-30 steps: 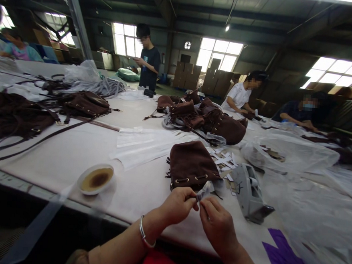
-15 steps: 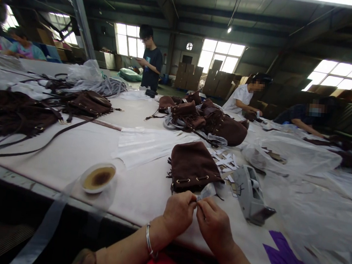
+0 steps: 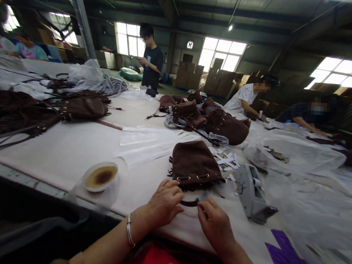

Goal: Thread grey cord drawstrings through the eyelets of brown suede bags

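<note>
A dark brown bag with gold eyelets and fringe lies on the white table in front of me. My left hand is open at the bag's lower left corner, fingers apart. To its right, my right hand is pinched at the end of a short dark strap that curves below the bag. Something pale and clear shows just above the right fingertips, too blurred to make out.
A grey tape dispenser stands right of the bag, near white paper strips. At the left is a bowl with brownish contents. More brown bags are piled behind. Clear plastic and purple pieces lie at the right. Several people are farther off.
My left hand has moved left, away from my right hand, and opened. The dark strap now shows between them. At far left, a person's hand has gone from view and the dark straps have shifted.
</note>
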A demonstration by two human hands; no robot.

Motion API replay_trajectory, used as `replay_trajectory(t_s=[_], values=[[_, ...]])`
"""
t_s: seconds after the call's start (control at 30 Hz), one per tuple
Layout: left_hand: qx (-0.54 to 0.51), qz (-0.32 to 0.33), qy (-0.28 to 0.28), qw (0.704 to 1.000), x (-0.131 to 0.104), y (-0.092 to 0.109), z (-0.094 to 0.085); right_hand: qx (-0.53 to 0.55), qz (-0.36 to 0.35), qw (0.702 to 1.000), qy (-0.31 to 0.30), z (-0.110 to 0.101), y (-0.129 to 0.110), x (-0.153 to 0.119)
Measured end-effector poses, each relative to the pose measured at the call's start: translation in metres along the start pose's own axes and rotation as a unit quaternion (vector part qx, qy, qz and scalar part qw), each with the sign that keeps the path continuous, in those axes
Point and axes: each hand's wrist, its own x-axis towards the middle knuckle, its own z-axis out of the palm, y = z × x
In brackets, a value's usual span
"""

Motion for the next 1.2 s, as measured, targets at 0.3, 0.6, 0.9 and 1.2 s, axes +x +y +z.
replay_trajectory(t_s=[0.3, 0.6, 0.9, 1.2], values=[[0.057, 0.012, -0.004, 0.998, 0.015, -0.001, 0.002, -0.060, -0.027, 0.998, 0.014, 0.005, -0.013, 0.000], [0.022, 0.022, 0.037, 0.999, 0.024, 0.014, 0.023, -0.067, -0.015, 0.998, 0.007, 0.014, -0.013, -0.002], [-0.401, -0.383, 0.092, 0.827, -0.006, -0.019, 0.023, -0.038, 0.011, 0.999, -0.032, 0.023, -0.015, -0.003], [-0.647, -0.421, 0.112, 0.626, 0.021, -0.017, 0.038, -0.004, 0.007, 1.000, -0.002, 0.019, -0.029, 0.005]])
